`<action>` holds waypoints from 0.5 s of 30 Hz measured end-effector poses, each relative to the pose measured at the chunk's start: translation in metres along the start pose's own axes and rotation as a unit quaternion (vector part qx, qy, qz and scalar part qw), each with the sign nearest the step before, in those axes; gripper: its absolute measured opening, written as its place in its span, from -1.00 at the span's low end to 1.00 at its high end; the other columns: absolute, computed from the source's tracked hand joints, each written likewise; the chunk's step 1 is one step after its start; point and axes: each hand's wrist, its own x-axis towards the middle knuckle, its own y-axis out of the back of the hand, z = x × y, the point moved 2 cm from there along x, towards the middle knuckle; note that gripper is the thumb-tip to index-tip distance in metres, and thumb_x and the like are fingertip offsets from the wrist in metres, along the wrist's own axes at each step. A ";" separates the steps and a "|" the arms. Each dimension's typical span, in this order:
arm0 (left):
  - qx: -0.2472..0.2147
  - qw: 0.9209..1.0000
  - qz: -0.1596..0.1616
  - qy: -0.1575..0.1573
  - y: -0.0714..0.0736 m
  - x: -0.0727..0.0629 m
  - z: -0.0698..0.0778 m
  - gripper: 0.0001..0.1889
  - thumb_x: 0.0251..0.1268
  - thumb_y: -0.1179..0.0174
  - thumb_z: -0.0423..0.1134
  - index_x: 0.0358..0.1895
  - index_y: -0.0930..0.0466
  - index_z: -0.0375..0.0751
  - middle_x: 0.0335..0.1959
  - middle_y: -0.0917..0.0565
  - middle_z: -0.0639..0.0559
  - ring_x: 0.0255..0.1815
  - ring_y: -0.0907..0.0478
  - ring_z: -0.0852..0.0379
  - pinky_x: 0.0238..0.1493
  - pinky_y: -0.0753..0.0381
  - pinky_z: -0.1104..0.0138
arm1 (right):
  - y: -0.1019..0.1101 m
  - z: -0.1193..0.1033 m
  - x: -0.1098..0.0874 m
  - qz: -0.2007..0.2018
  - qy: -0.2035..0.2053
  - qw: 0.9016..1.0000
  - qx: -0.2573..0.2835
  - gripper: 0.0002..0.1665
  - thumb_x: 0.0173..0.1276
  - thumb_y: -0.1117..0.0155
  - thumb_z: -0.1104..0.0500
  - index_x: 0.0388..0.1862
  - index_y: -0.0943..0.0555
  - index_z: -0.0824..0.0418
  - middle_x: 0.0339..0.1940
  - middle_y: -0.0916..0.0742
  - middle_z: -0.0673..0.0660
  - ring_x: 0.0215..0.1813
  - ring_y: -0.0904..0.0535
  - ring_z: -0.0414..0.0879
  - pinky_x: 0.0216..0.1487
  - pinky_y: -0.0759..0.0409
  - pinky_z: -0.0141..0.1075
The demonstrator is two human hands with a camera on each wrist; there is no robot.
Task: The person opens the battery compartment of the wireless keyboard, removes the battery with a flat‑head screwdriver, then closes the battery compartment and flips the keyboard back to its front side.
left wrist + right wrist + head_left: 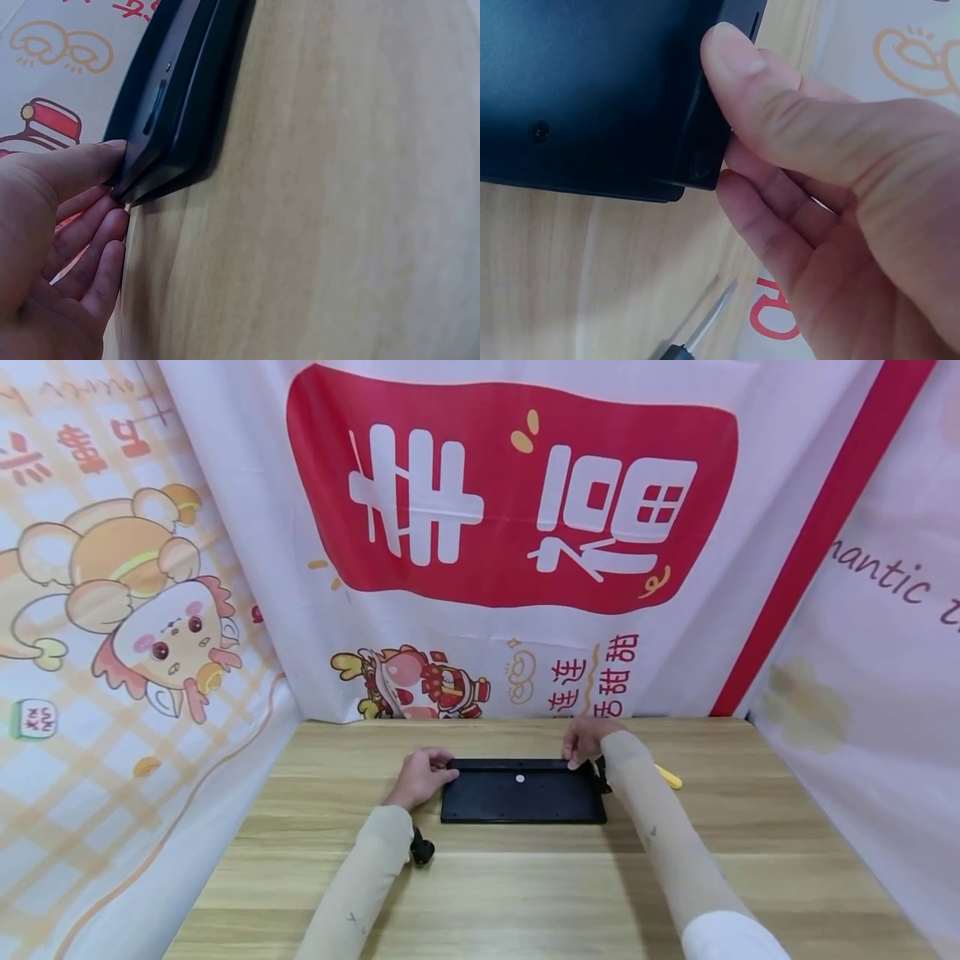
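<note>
Black panel (517,802) on table (510,893); left hand (422,777) pinches panel's far left corner, right hand (591,740) pinches its far edge near right corner. Screwdriver (669,777) lies right of panel.

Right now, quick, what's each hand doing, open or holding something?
Left hand: holding the panel at its far left corner.
Right hand: holding the panel near its far right corner.
</note>
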 end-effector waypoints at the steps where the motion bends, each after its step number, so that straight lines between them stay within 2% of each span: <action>1: 0.001 1.000 -0.002 0.000 -0.001 0.000 -0.001 -0.76 0.36 -0.47 -0.21 0.05 -0.80 -0.10 0.00 -0.78 -0.05 0.03 -0.67 0.03 0.15 -0.71 0.06 | -0.001 0.001 -0.001 0.002 0.001 1.000 0.002 -0.86 0.21 -0.65 0.19 -0.42 -0.79 0.05 -0.42 -0.77 -0.07 -0.34 -0.59 -0.20 -0.23 -0.56 -0.38; 3: 0.003 1.000 -0.002 -0.001 -0.002 0.000 -0.002 -0.76 0.36 -0.46 -0.21 0.05 -0.80 -0.11 0.00 -0.78 -0.05 0.03 -0.67 0.04 0.15 -0.71 0.06 | -0.002 0.001 -0.004 0.009 0.003 1.000 0.000 -0.86 0.21 -0.65 0.17 -0.43 -0.79 0.05 -0.42 -0.76 -0.08 -0.34 -0.57 -0.20 -0.26 -0.54 -0.38; 8: 0.001 1.000 0.006 -0.001 -0.001 -0.001 0.001 -0.76 0.36 -0.46 -0.23 0.05 -0.80 -0.13 0.01 -0.78 -0.05 0.05 -0.67 0.01 0.17 -0.70 0.04 | -0.003 -0.001 -0.012 0.053 0.049 0.997 -0.010 -0.85 0.17 -0.68 0.20 -0.45 -0.79 0.12 -0.47 -0.77 -0.06 -0.38 -0.58 -0.21 -0.27 -0.54 -0.38; 15: 0.003 1.000 0.003 -0.002 0.001 -0.002 0.002 -0.76 0.37 -0.46 -0.24 0.06 -0.80 -0.13 0.02 -0.78 -0.07 0.05 -0.68 0.01 0.17 -0.70 0.04 | -0.013 0.006 -0.018 0.113 0.134 0.984 0.010 -0.81 0.17 -0.66 0.28 -0.42 -0.73 0.17 -0.42 -0.75 -0.03 -0.32 -0.60 -0.21 -0.21 -0.62 -0.34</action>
